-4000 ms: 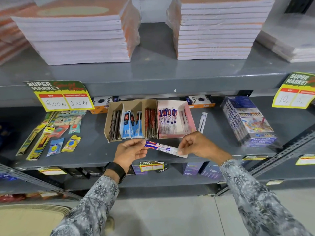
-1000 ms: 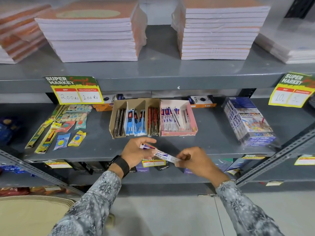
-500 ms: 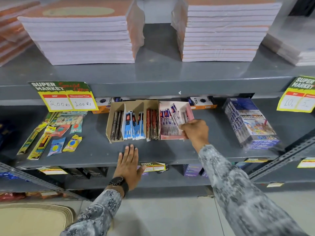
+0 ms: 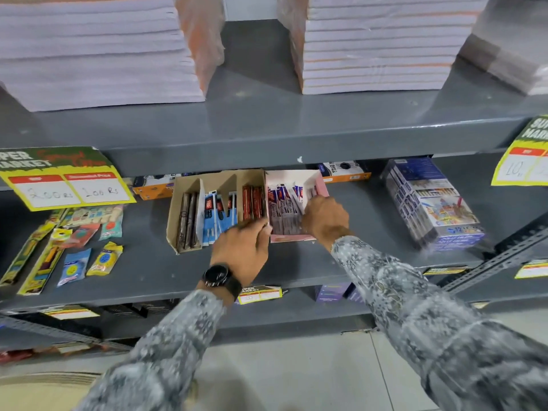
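A pink open box point(image 4: 292, 238) of red, white and blue pen packets point(image 4: 281, 209) stands on the grey middle shelf point(image 4: 148, 268). My right hand point(image 4: 324, 218) reaches into its right side with fingers bent down among the packets, pinching one. My left hand point(image 4: 243, 247), with a black watch at the wrist, has its fingers curled on the pink box's front left corner, where it meets the brown cardboard box point(image 4: 184, 209). The fingertips of both hands are partly hidden and blurred.
The brown box holds dark, blue and red pen packs in compartments. Loose stationery packets point(image 4: 74, 241) lie at the left, a wrapped crayon pack point(image 4: 430, 203) at the right. Notebook stacks point(image 4: 89, 54) fill the upper shelf above yellow price signs point(image 4: 65, 179).
Both hands held one pen packet in front of the shelf; the right hand carried it into the pink box. The left hand moved from the shelf's front edge up to the box corner.
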`<state>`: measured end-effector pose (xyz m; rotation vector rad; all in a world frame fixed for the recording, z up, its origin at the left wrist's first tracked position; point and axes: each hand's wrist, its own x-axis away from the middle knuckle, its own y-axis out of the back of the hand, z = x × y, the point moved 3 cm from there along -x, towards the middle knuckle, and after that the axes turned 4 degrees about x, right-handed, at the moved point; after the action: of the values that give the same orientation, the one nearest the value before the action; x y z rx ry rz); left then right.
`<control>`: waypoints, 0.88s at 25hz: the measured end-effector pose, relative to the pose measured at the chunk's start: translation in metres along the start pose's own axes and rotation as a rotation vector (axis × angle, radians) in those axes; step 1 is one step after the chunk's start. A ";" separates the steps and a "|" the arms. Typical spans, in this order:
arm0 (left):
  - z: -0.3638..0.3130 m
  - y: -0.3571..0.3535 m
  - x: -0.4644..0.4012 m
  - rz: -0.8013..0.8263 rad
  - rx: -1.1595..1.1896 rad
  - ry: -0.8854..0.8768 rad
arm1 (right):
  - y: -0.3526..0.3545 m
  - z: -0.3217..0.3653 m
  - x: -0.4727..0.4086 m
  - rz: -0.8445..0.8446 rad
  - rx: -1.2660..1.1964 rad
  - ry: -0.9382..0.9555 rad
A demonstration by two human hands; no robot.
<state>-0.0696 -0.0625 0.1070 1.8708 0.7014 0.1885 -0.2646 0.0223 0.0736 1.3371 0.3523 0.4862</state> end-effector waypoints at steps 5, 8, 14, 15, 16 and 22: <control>0.002 -0.041 -0.058 0.277 -0.216 0.032 | -0.011 0.006 -0.017 0.097 -0.042 -0.029; 0.010 -0.053 -0.062 0.270 -0.273 0.044 | -0.012 0.003 -0.023 0.082 -0.168 -0.096; 0.009 -0.055 -0.062 0.222 -0.280 0.029 | -0.007 -0.001 -0.028 0.217 -0.506 -0.198; 0.009 -0.055 -0.061 0.222 -0.281 0.029 | -0.006 -0.001 -0.025 0.206 -0.421 -0.177; 0.010 -0.054 -0.061 0.221 -0.279 0.028 | -0.006 -0.002 -0.023 0.174 -0.334 -0.146; 0.012 -0.054 -0.056 0.196 -0.287 0.016 | 0.008 0.000 -0.020 0.032 0.075 0.071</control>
<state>-0.1304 -0.0895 0.0649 1.6603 0.4732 0.4090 -0.2825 0.0132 0.0805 1.4022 0.4116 0.5533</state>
